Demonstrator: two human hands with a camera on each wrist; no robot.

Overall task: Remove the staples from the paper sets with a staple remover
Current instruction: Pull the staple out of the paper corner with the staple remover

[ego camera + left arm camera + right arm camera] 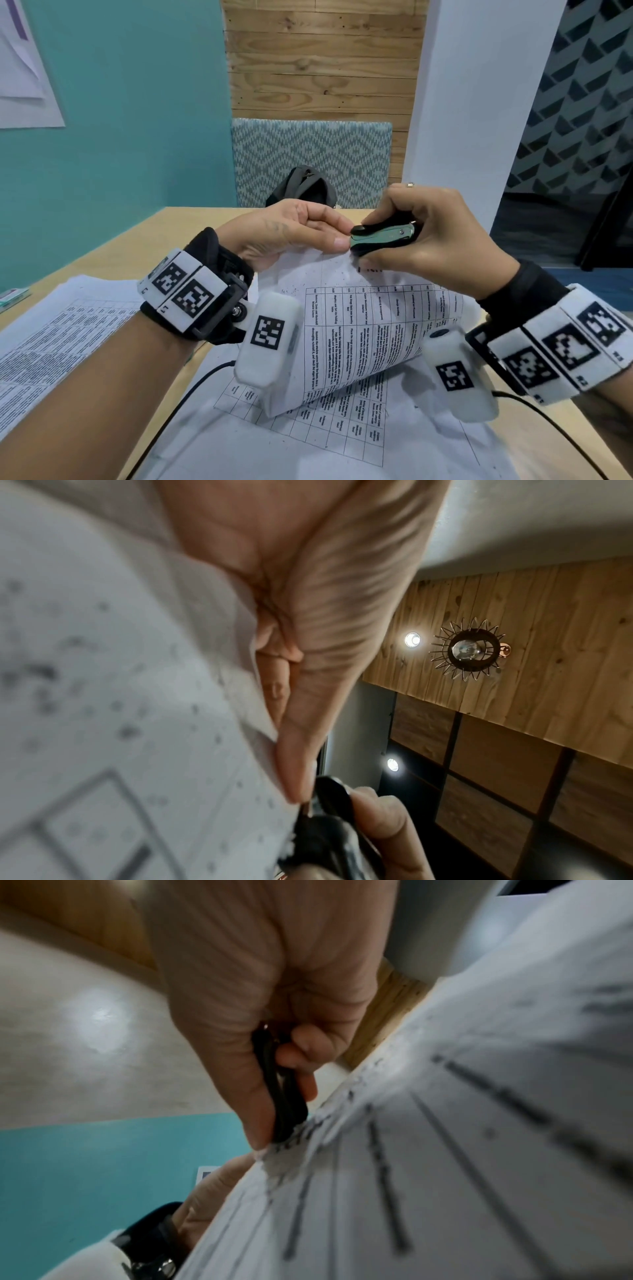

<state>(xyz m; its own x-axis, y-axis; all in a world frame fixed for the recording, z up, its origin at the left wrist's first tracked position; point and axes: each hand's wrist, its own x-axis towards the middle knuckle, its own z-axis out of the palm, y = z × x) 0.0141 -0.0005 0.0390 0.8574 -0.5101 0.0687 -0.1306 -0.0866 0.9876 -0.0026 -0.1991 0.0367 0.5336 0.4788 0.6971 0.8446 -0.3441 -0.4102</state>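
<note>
A stapled paper set [359,329], printed with a table, is lifted off the desk and bows upward. My left hand [308,228] pinches its top edge between thumb and fingers. Right beside it, my right hand [407,236] squeezes a black and green staple remover [383,236] against the same edge. In the left wrist view the thumb [308,737] lies on the paper [120,696] with the staple remover [329,829] at its tip. The right wrist view has the staple remover [281,1096] biting the paper's [445,1150] edge. The staple itself is hidden.
More printed sheets [308,442] lie flat on the wooden desk [113,246] under the lifted set, and another stack [51,339] sits at the left. Black cables [191,387] run over the desk. A dark bag [305,188] rests on the patterned chair [308,154] beyond.
</note>
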